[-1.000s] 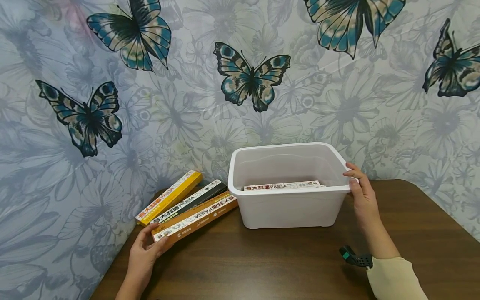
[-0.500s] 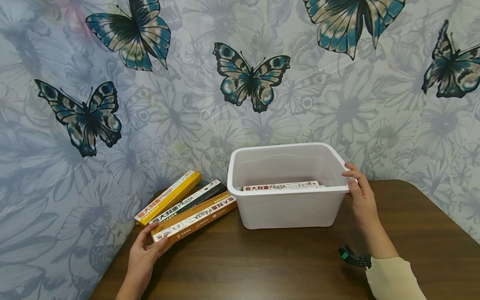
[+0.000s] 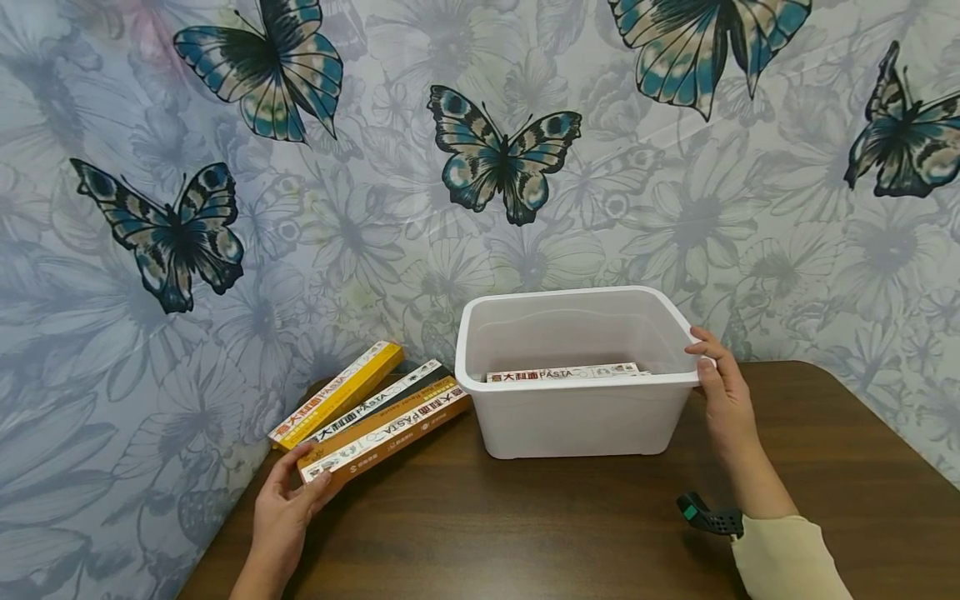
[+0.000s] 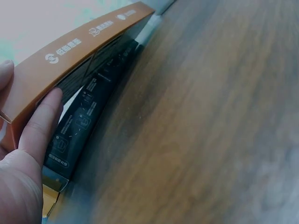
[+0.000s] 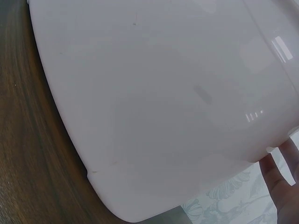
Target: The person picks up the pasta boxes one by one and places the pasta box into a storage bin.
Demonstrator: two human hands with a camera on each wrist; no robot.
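My left hand (image 3: 285, 504) grips the near end of an orange-brown pasta box (image 3: 386, 432), thumb on one side and fingers on the other. In the left wrist view that pasta box (image 4: 70, 58) tilts above the dark box (image 4: 77, 126), with a finger under its lower edge. Beside it in the head view lie the dark green pasta box (image 3: 378, 402) and a yellow pasta box (image 3: 337, 396). My right hand (image 3: 729, 400) holds the right rim of a white plastic bin (image 3: 577, 421). Inside the bin a pasta box (image 3: 562, 372) shows its white printed side.
The brown wooden table (image 3: 525, 533) ends against a wall covering (image 3: 360, 208) printed with flowers and butterflies. A black band (image 3: 708, 515) sits on the right wrist, beside a pale yellow sleeve (image 3: 791, 558). The bin's outer wall (image 5: 154, 102) fills most of the right wrist view.
The orange-brown pasta box has shifted slightly to the left with my left hand, its far end drawing away from the bin. My right hand and the bin stay in place.
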